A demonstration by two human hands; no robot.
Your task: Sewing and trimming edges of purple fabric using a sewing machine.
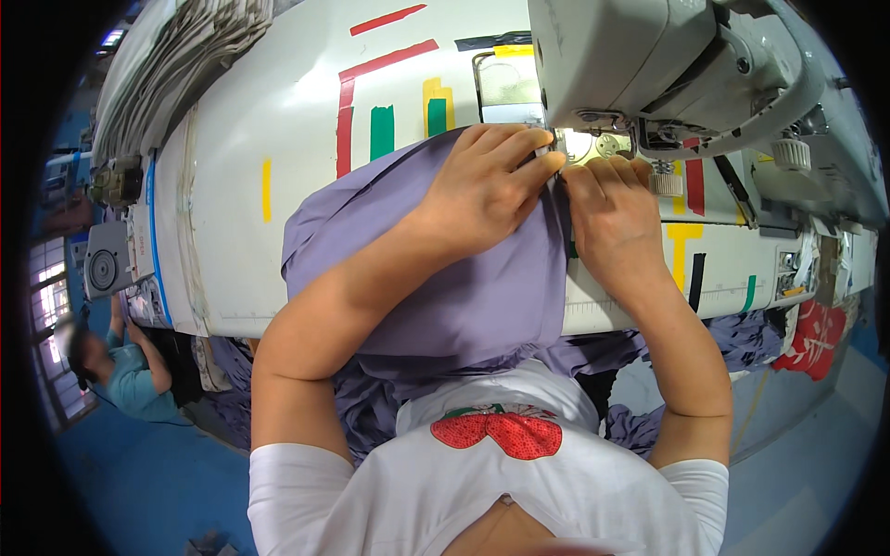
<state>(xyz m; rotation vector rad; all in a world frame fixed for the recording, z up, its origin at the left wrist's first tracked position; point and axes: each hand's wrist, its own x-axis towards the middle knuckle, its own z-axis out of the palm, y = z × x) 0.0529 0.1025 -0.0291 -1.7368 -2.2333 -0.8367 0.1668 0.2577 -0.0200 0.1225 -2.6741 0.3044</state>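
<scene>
A purple cloth [417, 269] lies over the white sewing table and hangs off its front edge toward my lap. My left hand [491, 181] presses on the cloth near its far right corner, its fingers bent and gripping the edge beside the sewing machine's needle area. Close by on the right, my right hand [612, 208] has its fingertips curled together at the cloth's right edge. The sewing machine [630, 65] stands just beyond both hands, with a shiny metal plate [603, 144] under its head. The fingertips partly hide the cloth's edge and the presser foot.
Red tape [345, 120], green tape [382, 132] and yellow tape [266, 190] mark the white tabletop [236, 250]. A stack of folded fabric [171, 79] sits at the far left. More purple cloth [742, 341] hangs below the front edge. Another person [130, 371] works at the left.
</scene>
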